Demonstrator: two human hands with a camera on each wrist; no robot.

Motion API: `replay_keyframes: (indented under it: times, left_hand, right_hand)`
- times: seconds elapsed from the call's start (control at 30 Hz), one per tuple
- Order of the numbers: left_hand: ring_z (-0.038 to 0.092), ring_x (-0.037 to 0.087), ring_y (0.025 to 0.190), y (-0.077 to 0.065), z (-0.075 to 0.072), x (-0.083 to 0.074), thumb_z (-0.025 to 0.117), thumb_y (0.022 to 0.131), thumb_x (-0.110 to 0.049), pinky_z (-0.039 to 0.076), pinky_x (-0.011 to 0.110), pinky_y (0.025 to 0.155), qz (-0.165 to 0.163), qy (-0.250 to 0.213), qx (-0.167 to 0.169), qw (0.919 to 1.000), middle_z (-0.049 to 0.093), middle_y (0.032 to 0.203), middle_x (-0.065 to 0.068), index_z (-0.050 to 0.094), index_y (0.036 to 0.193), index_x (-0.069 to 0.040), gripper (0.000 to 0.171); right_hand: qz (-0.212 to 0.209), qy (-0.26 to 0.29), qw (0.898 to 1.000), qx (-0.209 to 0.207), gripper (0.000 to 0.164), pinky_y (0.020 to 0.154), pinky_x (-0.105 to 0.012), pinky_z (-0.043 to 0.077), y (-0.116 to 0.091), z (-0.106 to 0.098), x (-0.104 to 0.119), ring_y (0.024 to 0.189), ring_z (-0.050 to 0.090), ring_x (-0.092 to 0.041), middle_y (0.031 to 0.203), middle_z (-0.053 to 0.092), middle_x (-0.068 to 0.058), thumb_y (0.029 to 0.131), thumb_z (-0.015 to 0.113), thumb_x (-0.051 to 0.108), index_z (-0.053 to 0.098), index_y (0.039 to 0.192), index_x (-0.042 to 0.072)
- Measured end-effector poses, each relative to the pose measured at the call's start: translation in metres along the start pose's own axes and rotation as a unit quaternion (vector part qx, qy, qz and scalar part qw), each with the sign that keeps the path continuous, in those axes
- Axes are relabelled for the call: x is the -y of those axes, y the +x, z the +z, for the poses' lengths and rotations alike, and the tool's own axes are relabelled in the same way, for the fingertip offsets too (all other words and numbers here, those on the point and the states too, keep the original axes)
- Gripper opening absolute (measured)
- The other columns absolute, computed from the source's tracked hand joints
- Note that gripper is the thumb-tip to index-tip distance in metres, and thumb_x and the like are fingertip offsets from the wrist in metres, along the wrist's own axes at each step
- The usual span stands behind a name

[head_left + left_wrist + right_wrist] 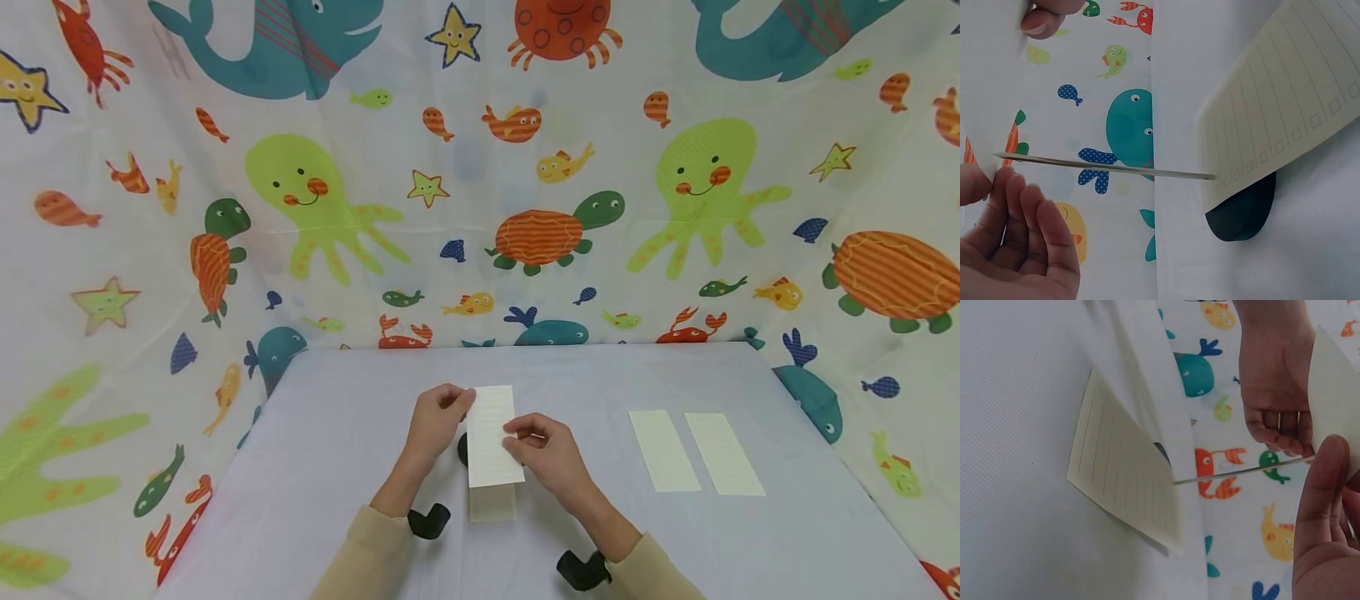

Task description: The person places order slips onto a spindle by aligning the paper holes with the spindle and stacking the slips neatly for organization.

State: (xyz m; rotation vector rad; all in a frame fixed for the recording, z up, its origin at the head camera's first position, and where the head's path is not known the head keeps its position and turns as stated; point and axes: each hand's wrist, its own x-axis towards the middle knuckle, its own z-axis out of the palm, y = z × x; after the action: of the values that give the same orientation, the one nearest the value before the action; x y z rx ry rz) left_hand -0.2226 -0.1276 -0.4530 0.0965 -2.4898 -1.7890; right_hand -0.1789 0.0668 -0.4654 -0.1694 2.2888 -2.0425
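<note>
A lined cream paper slip (pixel 493 437) is held up in front of me. My left hand (pixel 437 422) pinches its upper left edge, and my right hand (pixel 546 454) pinches the right edge between thumb and fingers. Beneath it stands a thin metal paper spike (pixel 1104 166) on a round black base (pixel 1244 209). The spike's tip is right at the held slip in the left wrist view. Another lined slip (pixel 1122 472) sits low around the shaft, tilted over the base. In the head view, the held slip covers the spike and most of that lower slip (pixel 492 504).
Two more paper slips, a nearer one (pixel 664 450) and an outer one (pixel 724 454), lie side by side on the white table (pixel 337 400), right of my hands. A curtain (pixel 465 167) printed with sea animals surrounds the table at the back and sides.
</note>
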Motion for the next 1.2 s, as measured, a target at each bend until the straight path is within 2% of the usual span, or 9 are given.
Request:
replay_keyframes:
  times: [0.5,0.7,0.87,0.97,1.2]
  left_hand:
    - [0.058,0.021,0.084,-0.018,0.009,0.003,0.065,0.101,-0.033,0.05,0.033,0.075,0.004,0.027,-0.018,0.9995,0.064,0.088,0.004,0.073,0.1,-0.01,0.024]
    - [0.057,0.021,0.085,-0.026,0.012,0.002,0.065,0.101,-0.033,0.049,0.032,0.073,-0.005,0.037,-0.021,0.9991,0.065,0.09,0.003,0.073,0.1,-0.011,0.023]
    - [0.055,0.021,0.084,-0.025,0.012,0.003,0.065,0.101,-0.031,0.047,0.032,0.071,-0.004,0.036,-0.015,0.9992,0.064,0.088,0.004,0.073,0.099,-0.011,0.022]
    - [0.055,0.022,0.083,-0.025,0.013,0.009,0.065,0.1,-0.03,0.046,0.032,0.069,-0.001,0.045,-0.016,0.9989,0.063,0.088,0.005,0.073,0.098,-0.01,0.022]
    - [0.054,0.02,0.081,-0.026,0.019,0.033,0.066,0.1,-0.027,0.045,0.031,0.066,-0.027,0.078,-0.014,0.9965,0.061,0.085,0.004,0.072,0.095,-0.009,0.019]
  right_hand:
    - [-0.008,-0.001,1.0,0.023,0.019,0.069,-0.021,0.052,-0.014,-0.008,-0.006,0.082,0.059,-0.021,0.1,0.061,-0.01,0.09,0.076,0.008,0.072,0.109,0.004]
    - [-0.008,0.001,0.999,0.032,0.019,0.068,-0.021,0.051,-0.02,-0.01,-0.008,0.08,0.06,-0.02,0.099,0.06,-0.01,0.09,0.075,0.007,0.071,0.109,0.003]
    - [-0.01,0.004,0.999,0.036,0.019,0.066,-0.021,0.05,-0.02,-0.01,-0.01,0.077,0.059,-0.019,0.098,0.06,-0.011,0.091,0.075,0.007,0.071,0.109,0.003]
    - [-0.011,-0.001,0.999,0.039,0.02,0.065,-0.022,0.049,-0.021,-0.01,-0.012,0.076,0.058,-0.019,0.097,0.059,-0.01,0.091,0.075,0.009,0.071,0.109,0.002]
    - [0.005,-0.024,0.998,0.057,0.019,0.061,-0.024,0.048,-0.022,-0.008,-0.023,0.069,0.055,-0.015,0.093,0.056,-0.008,0.09,0.074,0.01,0.07,0.107,0.001]
